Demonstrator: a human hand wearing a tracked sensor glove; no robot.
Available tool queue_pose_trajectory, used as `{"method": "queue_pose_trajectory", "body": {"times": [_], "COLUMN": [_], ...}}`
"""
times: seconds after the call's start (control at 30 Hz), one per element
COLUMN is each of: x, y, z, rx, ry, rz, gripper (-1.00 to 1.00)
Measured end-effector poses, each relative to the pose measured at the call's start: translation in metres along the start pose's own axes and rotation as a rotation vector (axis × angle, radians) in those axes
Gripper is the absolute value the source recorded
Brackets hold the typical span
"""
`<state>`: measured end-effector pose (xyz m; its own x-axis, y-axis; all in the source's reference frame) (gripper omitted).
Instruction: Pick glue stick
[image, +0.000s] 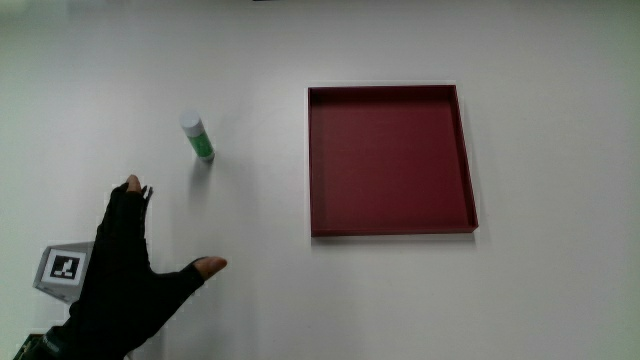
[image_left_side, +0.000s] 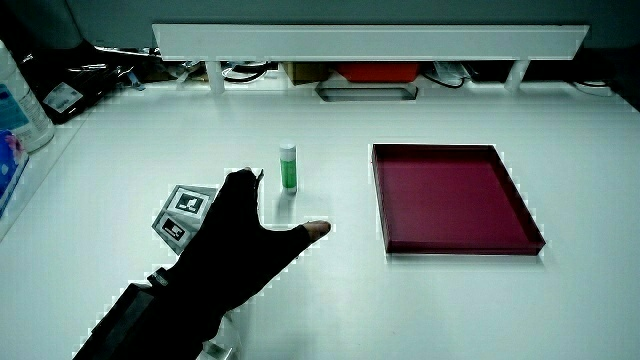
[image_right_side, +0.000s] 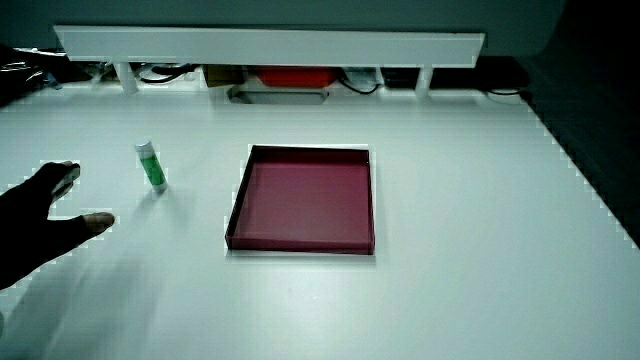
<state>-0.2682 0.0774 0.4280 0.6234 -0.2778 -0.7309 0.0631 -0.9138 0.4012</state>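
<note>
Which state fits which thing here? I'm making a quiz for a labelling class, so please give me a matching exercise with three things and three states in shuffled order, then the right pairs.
Things:
1. glue stick
2. red tray
3. hand

States:
a. fingers spread, holding nothing
b. holds nothing inside
c. stands on the table, farther from the person than the hand

Pairs: 1-c, 2-b, 3-a. In both side views the glue stick stands apart from the hand and from the tray.
</note>
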Motion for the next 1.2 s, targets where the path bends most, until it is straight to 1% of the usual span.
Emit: {"method": "queue_pose_trajectory", "body": {"times": [0.03,0.07,0.1,0.13,0.17,0.2,0.23,0.27,0.33,0.37,0.4,0.43,0.47,0.53,0.57,0.6,0.63,0.7,0.73,0.77,0.8,0.87,0.93,0.97,1.0,1.03,1.07,1.1,1.13,1.17,1.2], "x": [-0.002,-0.002,-0.003,-0.005,-0.007,-0.008,-0.008,-0.008,-0.011,-0.011,-0.012,-0.012,-0.011,-0.014,-0.014,-0.011,-0.013,-0.016,-0.015,-0.016,-0.021,-0.023,-0.024,-0.025,-0.027,-0.028,-0.029,-0.032,-0.029,-0.032,-0.030], "y": [0.002,0.004,0.006,0.008,0.010,0.012,0.015,0.016,0.022,0.025,0.028,0.031,0.034,0.042,0.045,0.047,0.051,0.058,0.061,0.064,0.068,0.074,0.080,0.082,0.086,0.089,0.091,0.094,0.096,0.100,0.101], "z": [0.000,-0.001,-0.001,-0.001,-0.001,-0.001,-0.001,0.000,-0.001,-0.001,-0.001,-0.001,-0.001,-0.002,-0.002,-0.002,-0.002,-0.002,-0.003,-0.003,-0.003,-0.003,-0.003,-0.003,-0.003,-0.003,-0.003,-0.003,-0.003,-0.003,-0.004], "rx": [0.004,0.005,0.011,0.006,0.015,0.012,0.023,0.027,0.035,0.032,0.036,0.030,0.033,0.053,0.047,0.052,0.062,0.062,0.063,0.073,0.084,0.092,0.104,0.111,0.111,0.124,0.130,0.133,0.135,0.143,0.141], "ry": [0.013,-0.021,-0.007,-0.013,-0.013,-0.004,-0.042,-0.017,-0.052,-0.056,-0.063,-0.062,-0.083,-0.097,-0.102,-0.120,-0.137,-0.127,-0.147,-0.142,-0.143,-0.161,-0.184,-0.182,-0.200,-0.201,-0.211,-0.205,-0.214,-0.207,-0.220], "rz": [0.018,0.018,0.010,0.015,0.016,0.039,0.006,0.066,0.052,0.074,0.068,0.103,0.098,0.069,0.087,0.112,0.093,0.107,0.107,0.126,0.102,0.128,0.119,0.154,0.143,0.131,0.132,0.147,0.164,0.155,0.169], "gripper": [0.00,0.00,0.00,0.00,0.00,0.00,0.00,0.00,0.00,0.00,0.00,0.00,0.00,0.00,0.00,0.00,0.00,0.00,0.00,0.00,0.00,0.00,0.00,0.00,0.00,0.00,0.00,0.00,0.00,0.00,0.00]}}
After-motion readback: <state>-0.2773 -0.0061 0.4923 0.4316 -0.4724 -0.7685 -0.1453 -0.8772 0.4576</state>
